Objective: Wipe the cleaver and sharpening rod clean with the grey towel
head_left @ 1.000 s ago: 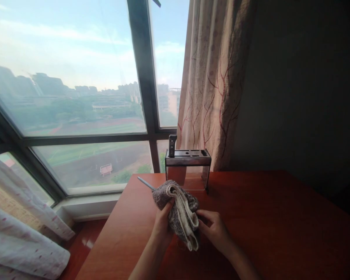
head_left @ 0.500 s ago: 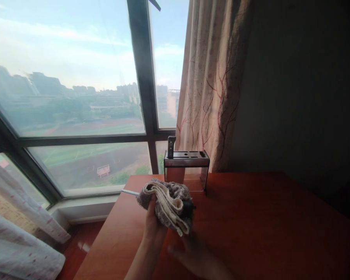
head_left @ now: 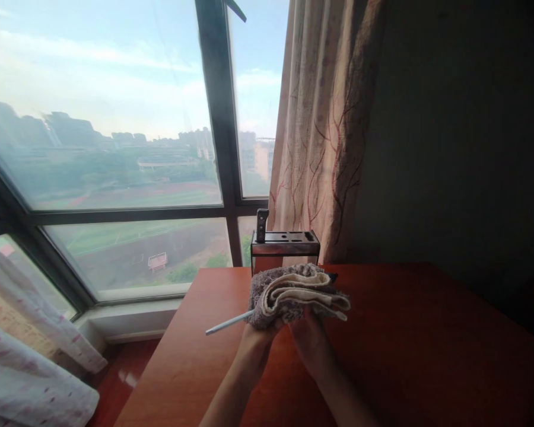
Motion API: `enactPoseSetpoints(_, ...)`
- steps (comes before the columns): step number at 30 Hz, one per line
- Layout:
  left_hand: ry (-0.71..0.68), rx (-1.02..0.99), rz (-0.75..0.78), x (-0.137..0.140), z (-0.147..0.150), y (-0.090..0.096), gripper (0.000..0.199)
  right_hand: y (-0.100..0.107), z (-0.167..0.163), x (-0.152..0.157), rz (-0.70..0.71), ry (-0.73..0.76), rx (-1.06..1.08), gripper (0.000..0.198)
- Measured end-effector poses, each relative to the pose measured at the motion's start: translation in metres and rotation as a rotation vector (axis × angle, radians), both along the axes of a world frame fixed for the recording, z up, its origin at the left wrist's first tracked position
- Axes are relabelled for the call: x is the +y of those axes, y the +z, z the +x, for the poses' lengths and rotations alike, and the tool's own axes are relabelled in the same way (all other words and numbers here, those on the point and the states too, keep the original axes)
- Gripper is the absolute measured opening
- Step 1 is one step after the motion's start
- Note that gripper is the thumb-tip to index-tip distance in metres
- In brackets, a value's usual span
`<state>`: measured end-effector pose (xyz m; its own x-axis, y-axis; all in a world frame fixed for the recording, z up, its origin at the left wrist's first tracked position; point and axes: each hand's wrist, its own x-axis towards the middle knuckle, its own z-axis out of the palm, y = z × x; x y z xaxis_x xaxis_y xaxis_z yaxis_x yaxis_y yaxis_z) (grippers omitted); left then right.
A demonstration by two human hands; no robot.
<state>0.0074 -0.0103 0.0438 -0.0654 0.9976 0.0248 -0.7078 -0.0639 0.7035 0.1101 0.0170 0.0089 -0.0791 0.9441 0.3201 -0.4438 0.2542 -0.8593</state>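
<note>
A folded towel (head_left: 278,296), fuzzy grey-brown with a cream inner face, is bunched around a sharpening steel. The pale metal rod of the sharpening steel (head_left: 228,324) sticks out of the towel at the lower left. At the towel's upper right a small dark end of its handle shows. My left hand (head_left: 262,335) is closed on the towel from below, near the rod. Beside it, my right hand (head_left: 306,332) grips the towel's underside. The fingers of both hands are largely hidden beneath the cloth, which is held above the table.
A knife block (head_left: 289,238) with clear sides stands at the table's far edge behind the towel. One black-handled knife (head_left: 261,225) sits in its left slot. The reddish wooden table (head_left: 404,344) meets a window on the left, a curtain (head_left: 324,130) behind and a dark wall.
The towel and steel have moved right and turned, so the rod now points down and left. My right hand has come up from below and taken hold of the towel.
</note>
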Motion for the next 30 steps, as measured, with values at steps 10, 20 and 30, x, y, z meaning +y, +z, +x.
enactPoseSetpoints(10,-0.249,0.341,0.001,0.005,-0.02,-0.013,0.037,0.002,0.067,0.023,-0.249,-0.02,0.587,0.034)
enactPoseSetpoints(20,-0.176,1.164,0.253,0.006,-0.012,-0.028,0.028,-0.005,0.062,0.016,-0.35,-0.017,0.613,0.04)
enactPoseSetpoints(30,-0.19,1.09,0.32,0.002,-0.008,-0.024,0.035,-0.001,0.062,0.019,-0.264,-0.446,0.121,0.053)
